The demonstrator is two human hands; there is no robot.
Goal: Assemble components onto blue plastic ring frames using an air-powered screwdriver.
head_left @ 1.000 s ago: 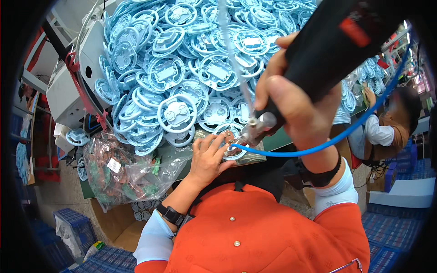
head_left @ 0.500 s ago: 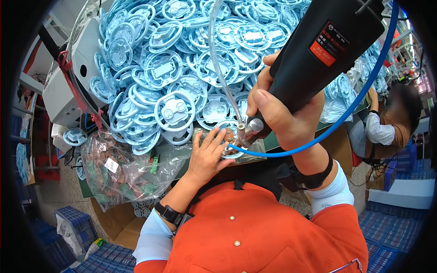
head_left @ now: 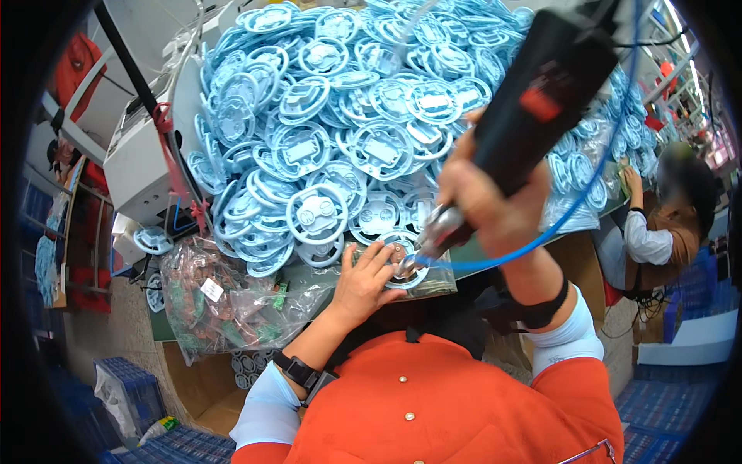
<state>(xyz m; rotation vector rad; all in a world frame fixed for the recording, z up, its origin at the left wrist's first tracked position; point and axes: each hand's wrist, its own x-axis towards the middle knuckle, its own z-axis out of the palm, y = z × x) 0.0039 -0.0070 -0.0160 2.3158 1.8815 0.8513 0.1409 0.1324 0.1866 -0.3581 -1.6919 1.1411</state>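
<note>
The left hand [head_left: 360, 289] lay with fingers spread over the left side of a light-blue plastic wheel-shaped ring [head_left: 422, 276], steadying it rather than gripping it. The ring lay near the table's front edge, before the person's body, with a reddish-brown circuit board [head_left: 396, 254] inside it. It sat roughly flat, open face up; being round, it showed no clear long axis.

The right hand [head_left: 498, 203] was wrapped around a black cylindrical powered driver [head_left: 533, 112] with a red label. The driver's long axis ran diagonally: silvery metal nose [head_left: 442, 230] down and left into the ring, rear end up and right. Contact between tip and board could not be confirmed.

Compared with half a second earlier, the tip had shifted leftward across the ring, nearer the left fingers, and the driver was motion-blurred. In my judgement, work had passed to another spot on the same piece.

A clear plastic bag [head_left: 224, 309] of circuit boards lay to the left. Beyond stood a heaped pile of light-blue plastic wheel parts [head_left: 379, 147].
</note>
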